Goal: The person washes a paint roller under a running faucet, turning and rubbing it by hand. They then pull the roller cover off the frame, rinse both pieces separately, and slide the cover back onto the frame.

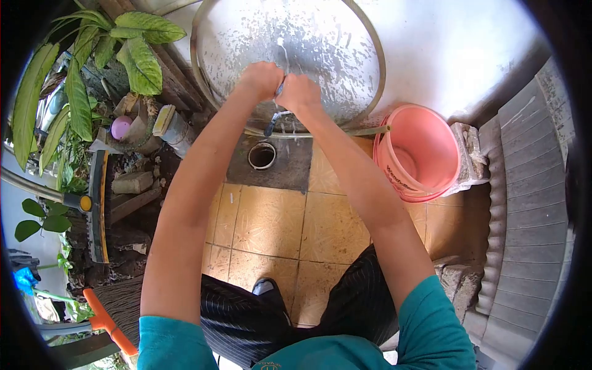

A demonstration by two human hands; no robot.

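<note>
Both my arms reach forward to the wall, and my fists meet side by side. My left hand [262, 80] is closed, its fingers curled round something small and bluish that shows only as a sliver between the fists. Against it, my right hand [298, 94] is closed too, and what it grips is mostly hidden. Just below the hands a metal tap with a dark blue part [270, 126] stands out from the wall. Behind them a hose [377, 37] loops in a large ring against the stained wall [345, 68].
On the right stand nested pink buckets [425, 148], the hose end [387, 128] at their rim. A round drain hole [262, 156] lies below the tap in the tiled floor [271, 216]. Plants [142, 61], a squeegee [98, 206] and an orange-headed mop [108, 320] are on the left.
</note>
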